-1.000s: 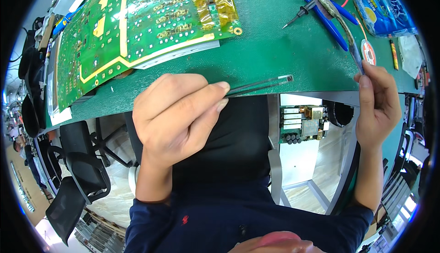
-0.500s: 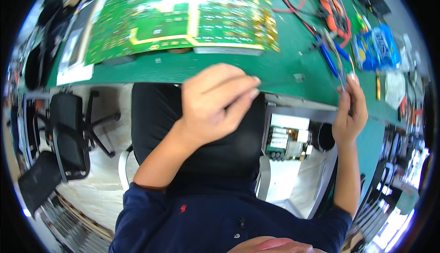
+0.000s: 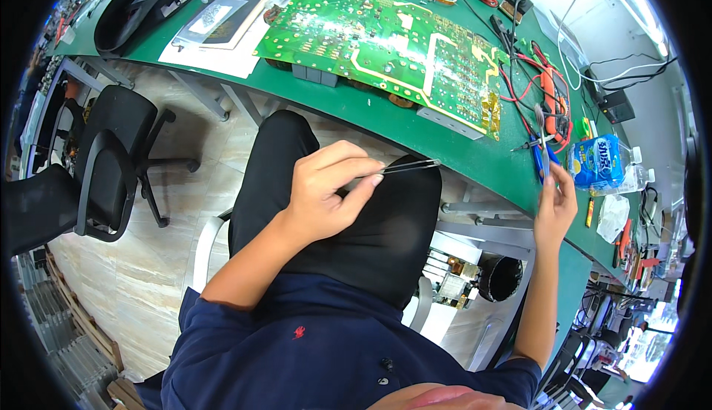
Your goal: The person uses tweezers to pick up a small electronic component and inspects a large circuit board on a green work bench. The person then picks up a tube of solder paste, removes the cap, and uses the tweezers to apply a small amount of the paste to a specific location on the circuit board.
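Observation:
My left hand point(image 3: 330, 187) is closed in a pinch on a pair of thin metal tweezers point(image 3: 406, 167). Their tips point right over my lap, just off the table edge, with a tiny clear piece at the end. My right hand point(image 3: 558, 201) pinches a slim grey tool point(image 3: 546, 154) at the table's right front; its blurred upper end keeps its kind unclear. Blue-handled pliers point(image 3: 537, 164) lie right beside that tool. A large green circuit board point(image 3: 386, 46) rests on the table beyond both hands, with grey parts under its near edge.
The green table point(image 3: 475, 154) bears an orange multimeter point(image 3: 555, 102) with red and black leads, a blue-labelled bottle point(image 3: 599, 164), a plastic bag point(image 3: 612, 218) and papers point(image 3: 222, 57). A black office chair point(image 3: 119, 158) stands left; a black bin point(image 3: 500, 276) is below the table.
The whole view has shifted and sharpened, bringing more of the table into sight. The tweezers in my left hand now show clearly. My right hand still holds the grey tool by the pliers.

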Demonstrator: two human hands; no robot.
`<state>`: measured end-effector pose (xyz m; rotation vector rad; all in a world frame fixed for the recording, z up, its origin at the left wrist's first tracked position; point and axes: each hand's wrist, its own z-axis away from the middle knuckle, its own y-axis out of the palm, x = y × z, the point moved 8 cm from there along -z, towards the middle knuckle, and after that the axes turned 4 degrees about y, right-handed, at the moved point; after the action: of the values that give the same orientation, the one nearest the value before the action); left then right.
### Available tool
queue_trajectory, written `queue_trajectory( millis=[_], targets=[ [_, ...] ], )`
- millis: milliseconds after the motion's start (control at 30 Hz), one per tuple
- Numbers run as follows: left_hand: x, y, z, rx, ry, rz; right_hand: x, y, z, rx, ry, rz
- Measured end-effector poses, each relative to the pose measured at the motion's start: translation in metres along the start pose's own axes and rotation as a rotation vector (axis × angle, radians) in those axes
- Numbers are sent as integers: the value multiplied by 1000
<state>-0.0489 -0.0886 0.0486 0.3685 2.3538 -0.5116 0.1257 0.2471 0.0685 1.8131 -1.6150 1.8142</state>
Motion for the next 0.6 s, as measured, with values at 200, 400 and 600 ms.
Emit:
queue_trajectory(
  millis=[200, 400, 600],
  targets=[
    [4, -32, 6, -75, 1, -69, 76, 48, -92, 94, -335, 148],
    [5, -48, 9, -119, -25, -124, 111, 128, -200, 96, -531, 433],
    [9, -58, 14, -118, -34, -169, 99, 189, -251, 85, -512, 507]
  ],
)
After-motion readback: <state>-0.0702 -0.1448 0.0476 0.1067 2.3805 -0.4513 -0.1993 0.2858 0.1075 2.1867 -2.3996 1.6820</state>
